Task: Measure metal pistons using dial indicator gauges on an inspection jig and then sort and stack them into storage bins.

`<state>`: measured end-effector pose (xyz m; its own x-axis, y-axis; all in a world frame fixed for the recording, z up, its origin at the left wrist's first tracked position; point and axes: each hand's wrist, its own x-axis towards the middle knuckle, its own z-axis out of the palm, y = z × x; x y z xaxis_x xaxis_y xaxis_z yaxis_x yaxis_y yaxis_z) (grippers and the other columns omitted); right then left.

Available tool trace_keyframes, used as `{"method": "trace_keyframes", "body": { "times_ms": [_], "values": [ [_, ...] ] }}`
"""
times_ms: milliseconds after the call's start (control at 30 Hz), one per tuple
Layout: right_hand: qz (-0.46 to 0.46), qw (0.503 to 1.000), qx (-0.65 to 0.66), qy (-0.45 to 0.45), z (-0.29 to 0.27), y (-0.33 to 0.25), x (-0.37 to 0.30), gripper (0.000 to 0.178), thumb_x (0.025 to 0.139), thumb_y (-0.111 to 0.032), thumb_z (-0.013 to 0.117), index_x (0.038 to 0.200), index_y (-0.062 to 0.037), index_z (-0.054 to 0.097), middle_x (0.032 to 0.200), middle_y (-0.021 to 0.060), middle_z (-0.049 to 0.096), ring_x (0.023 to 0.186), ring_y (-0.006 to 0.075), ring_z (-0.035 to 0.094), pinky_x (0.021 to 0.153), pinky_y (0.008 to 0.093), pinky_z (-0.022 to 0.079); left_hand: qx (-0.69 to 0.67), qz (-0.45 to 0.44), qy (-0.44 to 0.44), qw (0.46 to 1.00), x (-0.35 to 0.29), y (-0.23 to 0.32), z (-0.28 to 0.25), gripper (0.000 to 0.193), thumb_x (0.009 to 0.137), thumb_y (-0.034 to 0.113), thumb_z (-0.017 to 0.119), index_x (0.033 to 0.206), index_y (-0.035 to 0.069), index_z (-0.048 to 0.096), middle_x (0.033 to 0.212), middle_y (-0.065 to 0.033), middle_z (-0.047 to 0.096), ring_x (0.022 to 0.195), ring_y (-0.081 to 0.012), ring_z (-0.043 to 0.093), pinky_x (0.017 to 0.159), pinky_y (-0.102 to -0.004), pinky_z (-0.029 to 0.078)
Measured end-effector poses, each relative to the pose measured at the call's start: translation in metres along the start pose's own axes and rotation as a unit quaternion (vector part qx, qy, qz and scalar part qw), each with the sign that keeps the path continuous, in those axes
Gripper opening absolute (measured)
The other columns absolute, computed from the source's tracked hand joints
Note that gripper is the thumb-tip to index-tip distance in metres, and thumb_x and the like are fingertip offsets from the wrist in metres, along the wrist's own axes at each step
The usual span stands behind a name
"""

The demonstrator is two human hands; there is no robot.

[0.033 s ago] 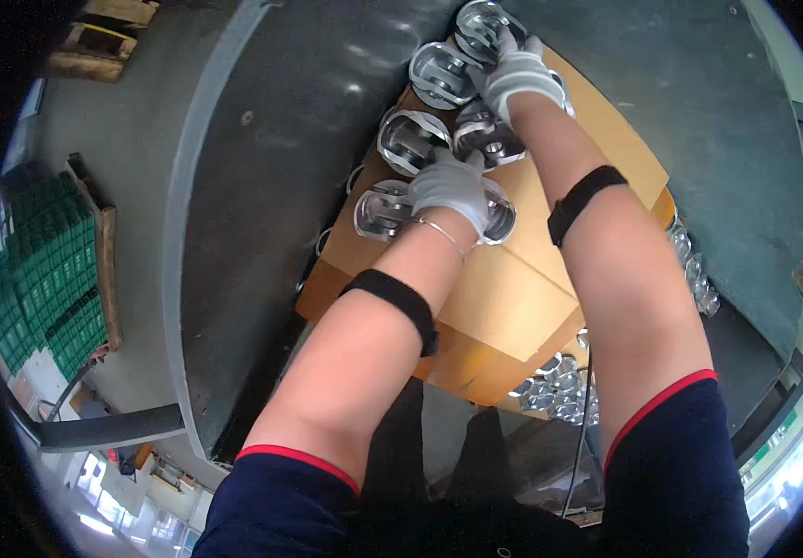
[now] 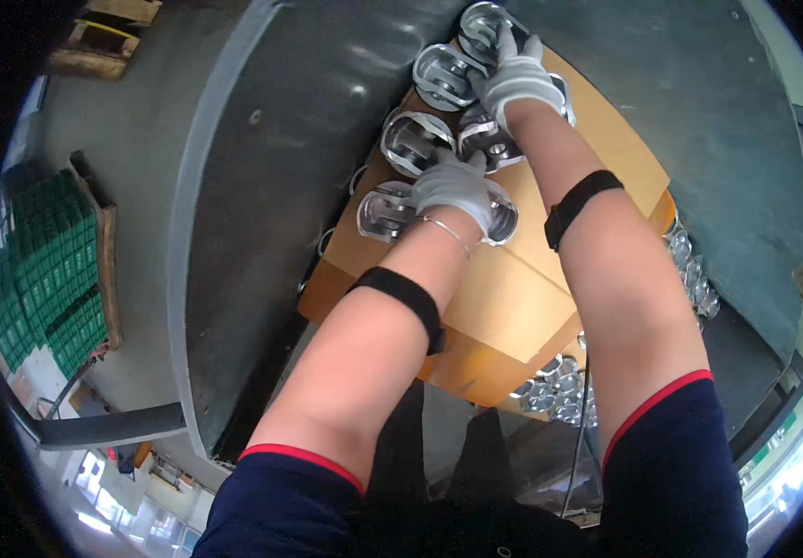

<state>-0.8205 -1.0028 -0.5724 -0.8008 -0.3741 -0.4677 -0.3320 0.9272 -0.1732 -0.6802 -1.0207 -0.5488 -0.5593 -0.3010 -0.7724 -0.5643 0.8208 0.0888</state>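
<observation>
Barely shifted since earlier frame. Reaching with left hand (image 2: 453, 186) over lower pistons (image 2: 383, 212) on cardboard (image 2: 504, 316), right hand (image 2: 521, 79) over top piston (image 2: 481, 28). Keeping hands apart; can't tell if gripping.

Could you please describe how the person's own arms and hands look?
The left hand and right hand wear whitish gloves. Each arm bears a black strap, the left also a thin bracelet. The short sleeves are navy with red edging.

White-gloved hands (image 2: 454, 189), 2 black forearm straps (image 2: 405, 295), red-edged navy sleeves (image 2: 282, 498).
</observation>
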Motion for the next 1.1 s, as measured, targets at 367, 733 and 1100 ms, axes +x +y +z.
{"method": "trace_keyframes", "body": {
  "times_ms": [367,733,1100],
  "values": [
    [0.034,0.996,-0.015,-0.078,-0.022,-0.022,0.008,0.062,0.076,-0.031,0.074,0.134,-0.0113,0.059,0.132,0.0192,0.062,0.124,0.0373,0.059,0.103,0.0454,0.048,-0.101,0.038,0.106,0.989,-0.002,-0.011,0.019,0.023,0.095,0.023,0.052,0.112,0.011,0.064,0.115,-0.0207,0.06,0.102,-0.0384,0.067,0.083,-0.0472,0.056],
    [0.034,0.999,-0.024,0.003,0.012,0.044,0.059,0.045,0.085,-0.017,0.07,0.129,-0.0122,0.063,0.13,0.0175,0.064,0.121,0.0351,0.061,0.1,0.0441,0.05,-0.083,0.048,0.121,0.988,0.007,-0.004,0.027,0.025,0.096,0.023,0.052,0.115,0.014,0.066,0.116,-0.0159,0.059,0.103,-0.0364,0.067,0.082,-0.0482,0.055],
    [0.078,0.996,0.011,0.029,0.005,0.084,0.016,0.042,0.086,-0.017,0.064,0.127,-0.0111,0.065,0.127,0.0204,0.064,0.121,0.0388,0.059,0.102,0.0438,0.048,0.007,0.194,0.227,0.954,-0.003,-0.028,0.048,0.021,0.09,0.022,0.06,0.096,0.009,0.075,0.103,-0.0123,0.067,0.089,-0.0275,0.071,0.072,-0.042,0.056]
  ]
}}
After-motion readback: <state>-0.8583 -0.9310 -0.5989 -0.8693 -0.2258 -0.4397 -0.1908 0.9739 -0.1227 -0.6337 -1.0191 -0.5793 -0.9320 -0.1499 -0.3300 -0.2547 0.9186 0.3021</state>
